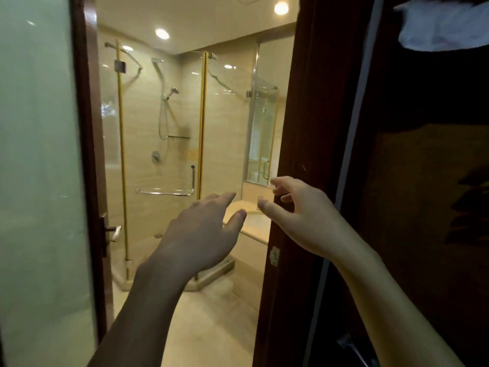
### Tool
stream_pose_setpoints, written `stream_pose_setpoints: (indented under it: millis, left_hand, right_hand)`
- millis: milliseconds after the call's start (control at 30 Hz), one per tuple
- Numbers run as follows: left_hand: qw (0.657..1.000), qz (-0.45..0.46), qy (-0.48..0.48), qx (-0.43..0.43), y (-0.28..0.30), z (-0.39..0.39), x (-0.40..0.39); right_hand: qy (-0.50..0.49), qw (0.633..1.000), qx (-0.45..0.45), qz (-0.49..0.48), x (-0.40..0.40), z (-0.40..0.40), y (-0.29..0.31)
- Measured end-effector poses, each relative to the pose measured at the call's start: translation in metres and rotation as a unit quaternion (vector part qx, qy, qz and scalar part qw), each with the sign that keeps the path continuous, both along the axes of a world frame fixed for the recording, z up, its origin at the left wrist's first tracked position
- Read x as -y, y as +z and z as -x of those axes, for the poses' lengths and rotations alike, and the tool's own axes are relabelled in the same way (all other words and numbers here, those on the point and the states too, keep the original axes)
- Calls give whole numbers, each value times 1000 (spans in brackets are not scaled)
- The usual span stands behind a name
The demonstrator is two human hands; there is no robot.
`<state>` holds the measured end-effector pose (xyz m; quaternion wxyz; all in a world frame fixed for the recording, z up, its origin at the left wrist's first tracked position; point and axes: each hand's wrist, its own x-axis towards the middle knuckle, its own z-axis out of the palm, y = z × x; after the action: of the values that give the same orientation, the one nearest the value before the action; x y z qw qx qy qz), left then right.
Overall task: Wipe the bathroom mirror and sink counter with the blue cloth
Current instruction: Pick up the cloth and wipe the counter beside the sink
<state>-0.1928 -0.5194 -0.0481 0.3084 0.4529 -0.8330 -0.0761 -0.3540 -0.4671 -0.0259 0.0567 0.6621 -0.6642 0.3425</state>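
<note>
Person stands at a dark brown wooden door frame [299, 144], centre right of frame, looking into a beige tiled bathroom. Left hand [201, 231] lower centre, reaching forward, fingers straight and relaxed, holding nothing. Right hand [299, 210] just right of it, fingers loosely spread and slightly bent, close to the frame edge, touching or not I cannot tell; also grasping nothing. Frosted glass door panel [39, 168] fills the left of frame. Glass shower enclosure with gold-coloured posts [202, 123] in centre, chrome towel bar [164, 192] on its door. Pale beige stone ledge [251, 221] shows between the hands, possibly a tub rim. Wall mirror with metal edge [260, 133] right of centre, partly hidden by the frame. Sink counter not visible. Blue cloth: not clearly seen; a crumpled pale bluish-white fabric [444, 25] sits at upper right, may be it, unsure. Judgement: cloth will be light, soft, limp, no fragility; pinch a bunched fold mid-cloth so it wads into the palm for wiping. Task not started
</note>
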Motion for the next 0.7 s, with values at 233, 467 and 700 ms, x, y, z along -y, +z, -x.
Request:
stream_pose_setpoints:
  millis: [233,467,700]
  left_hand:
    - [999,18,44,-15,13,34,138]
    - [1000,6,26,-9,0,53,274]
    - [998,12,-63,-22,-5,83,445]
  right_hand:
    - [55,998,16,5,156,36,3]
    - [73,996,-8,-49,291,51,-9]
    - [1,1000,13,-21,435,74,-19]
